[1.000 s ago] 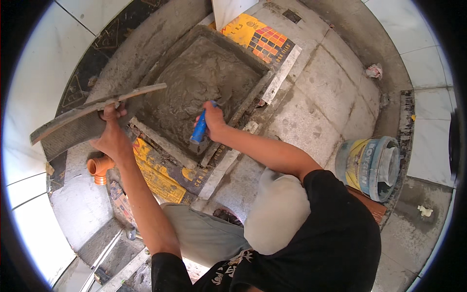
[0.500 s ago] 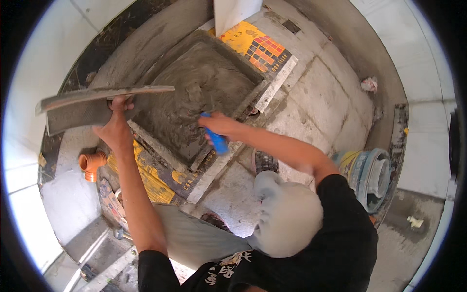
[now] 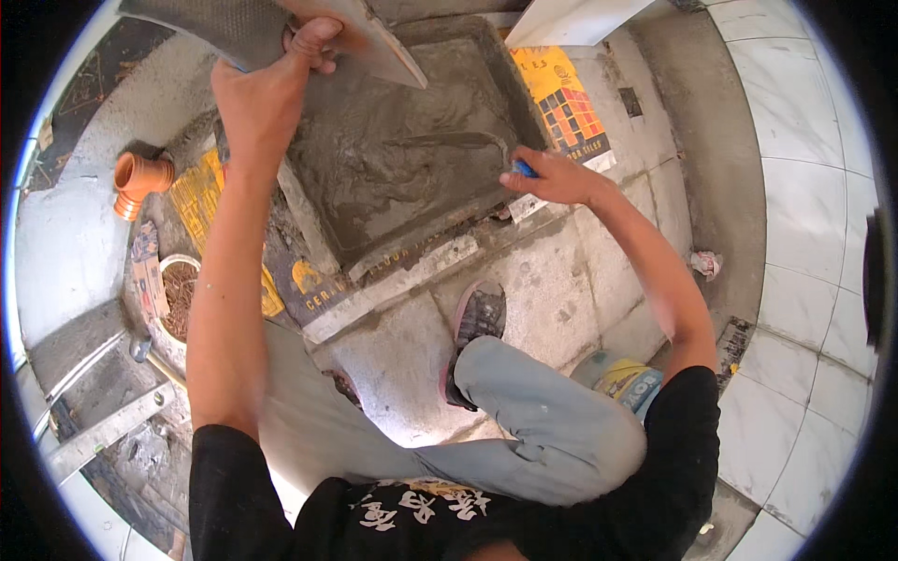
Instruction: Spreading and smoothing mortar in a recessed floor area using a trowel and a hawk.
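Your left arm (image 3: 229, 299) reaches up from the lower edge, nearly straight, and your left wrist (image 3: 253, 168) bends slightly. Your left hand (image 3: 264, 107) sits at the upper left, its fingers curled in a grip and partly hidden. Your right arm (image 3: 645, 257) folds at the right elbow (image 3: 694, 351), the forearm slanting up and toward the left. Your right hand (image 3: 559, 178) is lower than the left, closed in a grip, its fingers pointing left. Both hands are bare and well apart from each other.
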Demonstrator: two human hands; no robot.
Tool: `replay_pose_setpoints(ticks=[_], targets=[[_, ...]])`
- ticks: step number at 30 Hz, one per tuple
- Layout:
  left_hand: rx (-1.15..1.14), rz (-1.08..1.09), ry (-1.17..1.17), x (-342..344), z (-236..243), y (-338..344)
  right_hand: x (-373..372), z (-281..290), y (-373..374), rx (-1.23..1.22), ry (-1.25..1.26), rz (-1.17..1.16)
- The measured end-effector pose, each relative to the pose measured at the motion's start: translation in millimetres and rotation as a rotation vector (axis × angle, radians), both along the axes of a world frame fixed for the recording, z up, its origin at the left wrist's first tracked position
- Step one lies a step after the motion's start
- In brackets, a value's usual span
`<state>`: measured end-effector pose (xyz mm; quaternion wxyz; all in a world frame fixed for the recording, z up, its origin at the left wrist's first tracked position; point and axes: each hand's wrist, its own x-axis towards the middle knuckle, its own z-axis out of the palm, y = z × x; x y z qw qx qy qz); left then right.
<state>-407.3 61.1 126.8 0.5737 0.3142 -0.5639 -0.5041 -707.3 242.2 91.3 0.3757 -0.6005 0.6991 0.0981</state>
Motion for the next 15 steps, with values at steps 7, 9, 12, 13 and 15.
replay_pose_setpoints(ticks=[7,9,12,13,15], targets=[[-0.041,0.019,-0.211,2.4,-14.8,-2.1,-33.7,-31.4,-10.8,0.057,-0.041,0.33],[-0.025,0.019,-0.212,2.0,-16.1,-3.9,-33.4,-37.8,-19.5,0.124,-0.025,0.369],[-0.016,0.008,-0.143,1.3,-12.5,-2.8,-40.0,-44.5,-32.4,0.151,0.051,0.411],[-0.017,0.011,-0.141,3.8,-13.0,-3.0,-43.9,-47.2,-33.0,0.072,0.076,0.414],[-0.019,0.029,-0.272,11.2,-15.2,-3.6,-49.8,-52.9,-34.6,-0.008,0.103,0.421]])
